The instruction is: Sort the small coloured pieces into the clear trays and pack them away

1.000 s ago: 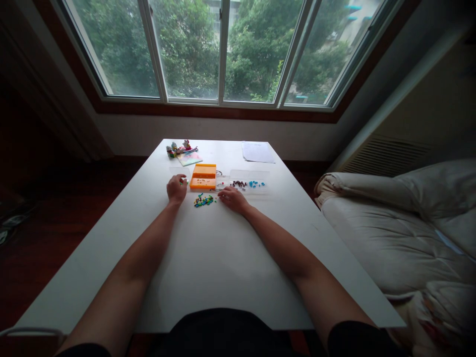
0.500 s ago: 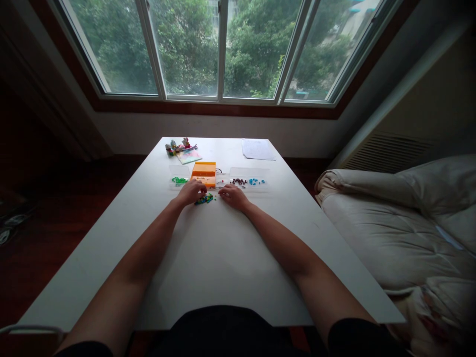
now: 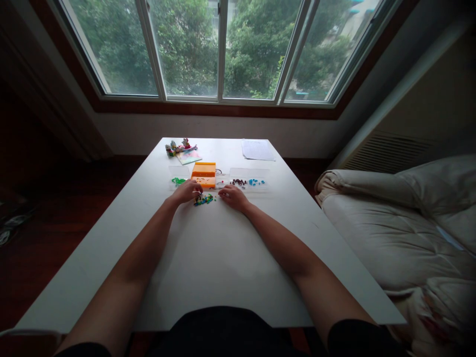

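A small heap of tiny coloured pieces [image 3: 204, 200] lies on the white table [image 3: 208, 258] between my hands. My left hand [image 3: 187, 191] rests just left of the heap, fingers curled with the tips at its edge; what they pinch is too small to make out. My right hand [image 3: 232, 196] lies on the table right of the heap, fingers loosely bent and pointing toward it. Behind the heap stands an orange tray [image 3: 203, 174]. A clear tray with green pieces [image 3: 178, 180] sits beside my left hand.
A clear tray with dark and blue pieces [image 3: 248, 181] lies at the right of the orange tray. Small toy figures and a colourful card [image 3: 182, 150] and a paper sheet [image 3: 257, 148] sit at the far edge. A padded white couch [image 3: 405, 228] stands to the right.
My left hand went from the clear tray of green pieces rightward to the heap, then drew back slightly to its left edge. My right hand has barely moved.
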A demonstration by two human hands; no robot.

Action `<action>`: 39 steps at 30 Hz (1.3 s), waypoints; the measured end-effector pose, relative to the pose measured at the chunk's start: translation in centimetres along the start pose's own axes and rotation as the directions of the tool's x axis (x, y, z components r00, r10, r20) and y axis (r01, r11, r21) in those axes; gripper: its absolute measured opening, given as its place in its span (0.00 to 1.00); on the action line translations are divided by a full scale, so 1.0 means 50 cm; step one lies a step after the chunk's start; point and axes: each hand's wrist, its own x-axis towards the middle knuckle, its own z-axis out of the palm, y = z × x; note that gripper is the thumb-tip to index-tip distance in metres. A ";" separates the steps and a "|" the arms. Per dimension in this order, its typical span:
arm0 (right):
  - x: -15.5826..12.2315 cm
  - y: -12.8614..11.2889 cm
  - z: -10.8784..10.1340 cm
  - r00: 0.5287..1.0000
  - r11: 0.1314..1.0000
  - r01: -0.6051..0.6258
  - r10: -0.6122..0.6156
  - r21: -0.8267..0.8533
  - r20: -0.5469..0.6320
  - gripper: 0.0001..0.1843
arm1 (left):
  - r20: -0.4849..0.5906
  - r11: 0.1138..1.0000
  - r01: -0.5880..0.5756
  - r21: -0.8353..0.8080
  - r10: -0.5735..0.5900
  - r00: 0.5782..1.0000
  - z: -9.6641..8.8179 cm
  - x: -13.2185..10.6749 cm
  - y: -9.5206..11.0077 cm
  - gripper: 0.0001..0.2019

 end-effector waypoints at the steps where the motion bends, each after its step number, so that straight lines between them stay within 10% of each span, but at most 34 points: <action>1: 0.000 0.000 0.000 1.000 1.000 -0.003 0.003 -0.001 0.002 0.06 | -0.002 1.000 0.004 -0.001 -0.004 1.000 0.002 0.000 -0.002 0.08; 39: 0.001 0.000 0.001 0.999 0.999 -0.036 0.036 0.025 0.003 0.07 | 0.007 0.948 0.270 0.169 -0.275 0.961 -0.004 0.003 0.020 0.06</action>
